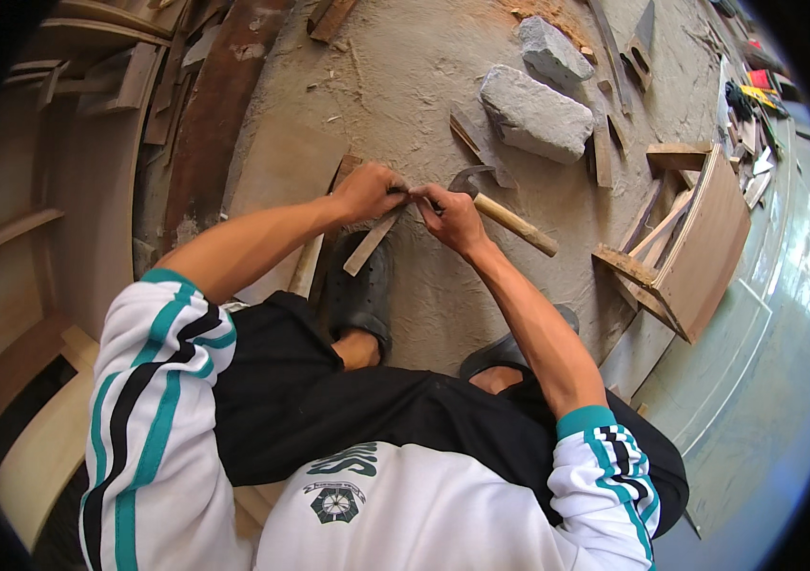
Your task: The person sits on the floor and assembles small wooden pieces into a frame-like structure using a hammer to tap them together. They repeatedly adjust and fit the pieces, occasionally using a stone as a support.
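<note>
Close together over the floor, my left hand (370, 193) and my right hand (451, 220) meet at the fingertips. Both are closed in a pinch, and whatever lies between the fingers is too small to make out. A narrow wood strip (371, 245) slants from just below the fingertips toward my left foot; whether a hand grips it cannot be told. Just beyond my right hand lies a claw hammer, its dark metal head (470, 178) near the knuckles and its wooden handle (517, 226) pointing right. Under my left wrist another piece of wood (346, 171) is partly covered.
Two grey stone blocks (538, 112) sit ahead on the dusty floor among wood offcuts (603, 152). A wooden box-like frame (704, 247) stands to the right, beside a pale smooth sheet (747, 333). Wooden furniture panels (91, 171) rise on the left. My dark clogs (361, 285) flank the work.
</note>
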The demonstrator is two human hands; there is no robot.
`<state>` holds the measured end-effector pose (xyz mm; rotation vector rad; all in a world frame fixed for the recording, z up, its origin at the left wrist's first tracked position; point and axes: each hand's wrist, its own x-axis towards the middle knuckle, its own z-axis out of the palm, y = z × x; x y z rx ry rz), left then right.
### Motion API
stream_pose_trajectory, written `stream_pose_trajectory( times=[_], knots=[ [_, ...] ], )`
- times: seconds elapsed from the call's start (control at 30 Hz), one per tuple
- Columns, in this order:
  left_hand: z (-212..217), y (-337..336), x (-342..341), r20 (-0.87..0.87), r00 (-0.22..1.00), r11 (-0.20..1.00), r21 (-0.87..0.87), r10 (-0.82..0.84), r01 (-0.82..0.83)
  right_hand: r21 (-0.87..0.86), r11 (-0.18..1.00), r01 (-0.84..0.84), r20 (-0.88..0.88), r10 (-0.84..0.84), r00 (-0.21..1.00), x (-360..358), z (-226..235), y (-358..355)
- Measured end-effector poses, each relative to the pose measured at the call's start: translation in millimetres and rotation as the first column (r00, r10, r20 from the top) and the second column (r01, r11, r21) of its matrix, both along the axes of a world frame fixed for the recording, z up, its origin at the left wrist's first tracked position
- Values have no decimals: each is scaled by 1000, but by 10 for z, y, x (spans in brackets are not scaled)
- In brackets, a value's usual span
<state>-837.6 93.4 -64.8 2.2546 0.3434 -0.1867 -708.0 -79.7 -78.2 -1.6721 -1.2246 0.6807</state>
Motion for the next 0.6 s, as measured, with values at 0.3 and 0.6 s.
stream_pose_trajectory(
  times=[0.3, 0.6],
  knots=[
    [-100, 23, -97, 163, 986, 998, -45, -26, 34, -135, 989, 66, 19, -64, 998, -127, 4, 1],
    [-129, 139, 23, 5, 1000, 961, -276, -15, 15, -181, 974, 135, -54, -147, 988, -19, 83, 131]
  ],
)
